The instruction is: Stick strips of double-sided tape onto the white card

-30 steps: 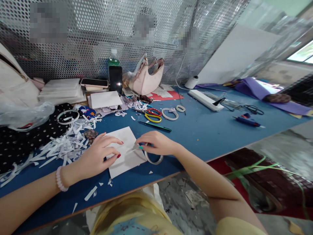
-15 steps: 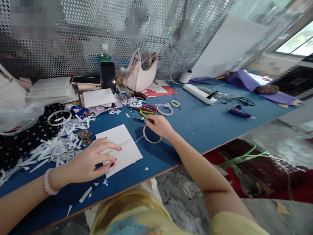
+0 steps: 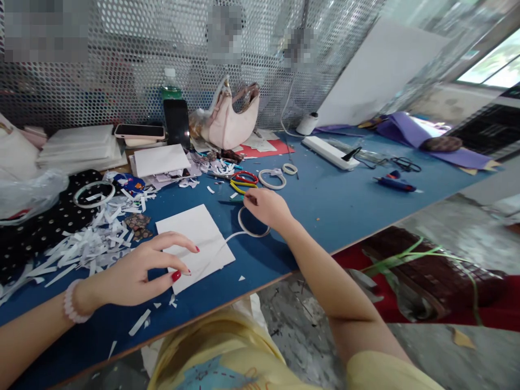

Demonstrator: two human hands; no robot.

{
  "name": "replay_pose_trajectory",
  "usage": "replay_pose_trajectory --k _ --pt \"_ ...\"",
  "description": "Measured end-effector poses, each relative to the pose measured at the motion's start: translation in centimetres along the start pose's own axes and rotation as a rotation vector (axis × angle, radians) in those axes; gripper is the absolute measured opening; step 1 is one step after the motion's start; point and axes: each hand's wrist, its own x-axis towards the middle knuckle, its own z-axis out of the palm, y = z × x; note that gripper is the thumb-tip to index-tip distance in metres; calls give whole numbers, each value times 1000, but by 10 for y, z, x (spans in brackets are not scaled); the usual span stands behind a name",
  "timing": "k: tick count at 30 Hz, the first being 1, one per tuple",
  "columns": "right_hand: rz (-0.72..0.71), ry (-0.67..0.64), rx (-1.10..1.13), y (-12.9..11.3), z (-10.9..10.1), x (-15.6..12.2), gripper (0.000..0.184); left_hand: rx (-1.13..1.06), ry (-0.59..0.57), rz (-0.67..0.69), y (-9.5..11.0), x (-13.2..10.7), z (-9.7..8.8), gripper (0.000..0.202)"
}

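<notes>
A white card or board (image 3: pixel 203 257) lies flat on the blue table. My left hand (image 3: pixel 142 268) rests over its left part with the fingers spread, holding nothing. Right of the card, my right hand (image 3: pixel 270 208) is closed on a narrow roll of white double-sided tape (image 3: pixel 242 223), whose ring shows below the fingers. A pale strip of tape (image 3: pixel 233 236) runs from the roll onto the card. By my right fingertips is a small cutting tool (image 3: pixel 229 202) with a dark blade and teal part; whether I hold it cannot be told. Red-and-yellow-handled scissors (image 3: pixel 244 181) lie just behind.
Two more tape rings (image 3: pixel 272 179) lie behind my right hand. Paper scraps (image 3: pixel 95 238) heap at the left. Phones (image 3: pixel 176 122), a pink handbag (image 3: pixel 234 119) and a power strip (image 3: pixel 330 153) line the back. A blue glue gun (image 3: pixel 395 183) lies right.
The tape strip between roll and card has become longer and slacker, curving across the card. My left hand has shifted slightly left and down, fingers still spread. My right hand has barely moved.
</notes>
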Motion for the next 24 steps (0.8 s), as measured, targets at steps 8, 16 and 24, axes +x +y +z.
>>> replay_pose_trajectory --k 8,16,24 --pt "-693 -32 481 -19 0 -16 12 -81 -20 -116 -5 -2 3 39" --pt "-1000 -3 666 -44 16 -30 12 -142 -74 -171 -11 -2 12 44" --pt "-985 64 622 -41 18 -28 12 -162 -49 -159 -11 2 14 36"
